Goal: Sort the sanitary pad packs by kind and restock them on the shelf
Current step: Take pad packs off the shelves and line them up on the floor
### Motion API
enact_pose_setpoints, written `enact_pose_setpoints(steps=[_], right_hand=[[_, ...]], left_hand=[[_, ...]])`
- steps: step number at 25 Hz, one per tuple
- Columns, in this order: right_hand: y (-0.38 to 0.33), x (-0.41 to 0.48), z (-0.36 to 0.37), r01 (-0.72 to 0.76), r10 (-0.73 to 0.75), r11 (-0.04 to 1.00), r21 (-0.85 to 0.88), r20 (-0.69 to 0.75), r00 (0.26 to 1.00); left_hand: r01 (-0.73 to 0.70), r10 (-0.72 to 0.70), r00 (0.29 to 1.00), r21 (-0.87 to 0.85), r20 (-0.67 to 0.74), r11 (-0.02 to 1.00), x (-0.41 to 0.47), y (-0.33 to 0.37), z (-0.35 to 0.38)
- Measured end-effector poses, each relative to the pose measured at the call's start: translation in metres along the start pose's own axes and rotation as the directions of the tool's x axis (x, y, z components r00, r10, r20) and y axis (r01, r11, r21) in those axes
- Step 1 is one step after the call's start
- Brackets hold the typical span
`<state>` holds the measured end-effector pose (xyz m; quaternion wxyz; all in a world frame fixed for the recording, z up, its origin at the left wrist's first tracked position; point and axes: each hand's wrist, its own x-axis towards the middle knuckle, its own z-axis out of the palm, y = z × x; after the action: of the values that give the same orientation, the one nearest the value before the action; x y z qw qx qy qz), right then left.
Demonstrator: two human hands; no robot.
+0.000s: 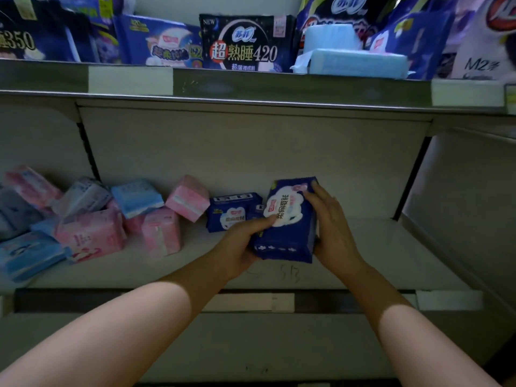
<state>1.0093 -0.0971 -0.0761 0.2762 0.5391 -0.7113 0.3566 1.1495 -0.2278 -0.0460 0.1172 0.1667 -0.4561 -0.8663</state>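
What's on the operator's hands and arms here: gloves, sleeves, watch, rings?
Nothing worn that shows. The left hand and right hand have no gloves and no visible rings. The left forearm and right forearm are bare to the frame edge: no sleeves, watch, bracelet or markings in view.

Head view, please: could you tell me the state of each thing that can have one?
Dark blue pack: held in both hands.
Left hand: grips its lower left.
Right hand: holds its right edge.
Second blue pack: resting on the shelf.
Pink and light blue packs: piled, mixed.
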Motion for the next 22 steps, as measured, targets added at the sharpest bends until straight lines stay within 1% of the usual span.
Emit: enact_pose_setpoints(steps=[1,2,3,4,5,6,7,8,9,10,12,13,14,16,19,20,21,22], right_hand=[[-0.001,-0.004,-0.005,-0.111,0.111,0.992,0.058,-0.002,0.994],[-0.004,-0.009,-0.011,-0.249,0.251,0.956,0.157,0.011,0.968],[-0.008,-0.013,-0.017,-0.398,0.403,0.87,0.29,0.046,0.914],[-0.012,-0.016,-0.023,-0.529,0.536,0.727,0.438,0.12,0.836],[-0.017,-0.019,-0.03,-0.621,0.61,0.546,0.563,0.241,0.755],[-0.021,-0.021,-0.036,-0.682,0.631,0.372,0.63,0.367,0.684],[-0.025,-0.025,-0.041,-0.717,0.598,0.268,0.644,0.472,0.647],[-0.028,-0.029,-0.045,-0.733,0.544,0.238,0.638,0.538,0.645],[-0.032,-0.032,-0.048,-0.728,0.496,0.243,0.641,0.563,0.662],[-0.037,-0.034,-0.051,-0.709,0.472,0.239,0.663,0.559,0.681],[-0.038,-0.038,-0.058,-0.665,0.49,0.202,0.719,0.514,0.704],[-0.036,-0.039,-0.063,-0.645,0.507,0.196,0.739,0.487,0.711],[-0.033,-0.039,-0.068,-0.633,0.516,0.214,0.744,0.464,0.72],[-0.026,-0.04,-0.077,-0.612,0.503,0.316,0.725,0.419,0.756],[-0.025,-0.037,-0.088,-0.58,0.468,0.495,0.647,0.364,0.805],[-0.029,-0.036,-0.091,-0.572,0.456,0.541,0.616,0.357,0.816],[-0.033,-0.034,-0.092,-0.565,0.445,0.574,0.592,0.354,0.823],[-0.039,-0.034,-0.092,-0.561,0.436,0.592,0.578,0.356,0.827]], left_hand=[[-0.063,0.063,0.998,0.018,-0.005,0.998,-0.003,-0.003,0.004],[-0.131,0.131,0.991,0.029,-0.019,0.991,-0.005,-0.005,0.008],[-0.193,0.195,0.98,0.031,-0.043,0.981,-0.007,-0.009,0.013],[-0.244,0.245,0.967,0.025,-0.07,0.969,-0.008,-0.013,0.016],[-0.28,0.28,0.955,0.014,-0.093,0.96,-0.01,-0.018,0.021],[-0.304,0.302,0.947,-0.001,-0.105,0.953,-0.013,-0.023,0.026],[-0.325,0.322,0.94,-0.009,-0.111,0.946,-0.017,-0.03,0.032],[-0.344,0.341,0.933,-0.008,-0.117,0.939,-0.019,-0.036,0.036],[-0.362,0.36,0.925,0.005,-0.121,0.932,-0.022,-0.043,0.04],[-0.371,0.371,0.92,0.029,-0.128,0.928,-0.025,-0.049,0.044],[-0.346,0.36,0.922,0.114,-0.142,0.931,-0.031,-0.058,0.05],[-0.312,0.338,0.931,0.178,-0.141,0.933,-0.035,-0.06,0.05],[-0.275,0.313,0.939,0.241,-0.139,0.931,-0.04,-0.06,0.047],[-0.265,0.327,0.932,0.322,-0.155,0.909,-0.051,-0.055,0.037],[-0.365,0.46,0.866,0.381,-0.196,0.85,-0.069,-0.039,0.014],[-0.38,0.495,0.848,0.434,-0.188,0.817,-0.074,-0.035,0.008],[-0.372,0.507,0.847,0.501,-0.161,0.781,-0.078,-0.032,0.005],[-0.347,0.494,0.86,0.562,-0.13,0.751,-0.083,-0.031,0.001]])
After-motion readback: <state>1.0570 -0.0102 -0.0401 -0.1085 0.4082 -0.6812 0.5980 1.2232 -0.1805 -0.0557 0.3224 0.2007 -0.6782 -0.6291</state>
